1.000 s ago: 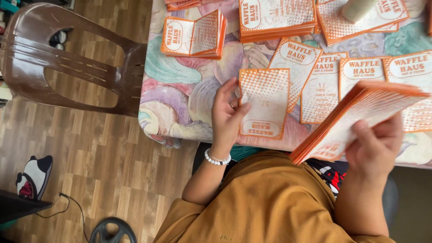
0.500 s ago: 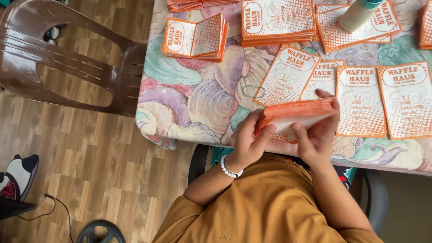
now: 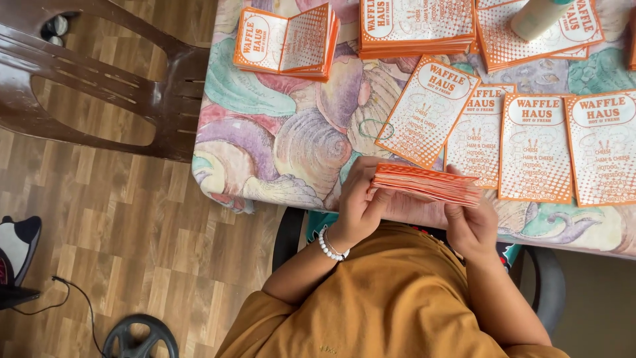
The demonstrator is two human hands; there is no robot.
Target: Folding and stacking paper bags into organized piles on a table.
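While both hands pinched a stack of orange cards (image 3: 427, 183) at the desk (image 3: 278, 142) edge, the left hand (image 3: 358, 202) gripped its left end and the right hand (image 3: 470, 225) its right end. Four cards (image 3: 535, 147) lay just beyond, piles (image 3: 416, 26) farther back, a brown chair (image 3: 106, 79) at left.

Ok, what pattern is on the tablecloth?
The tablecloth has big pastel seashells in pink, purple, cream and teal, clearest in the head view.
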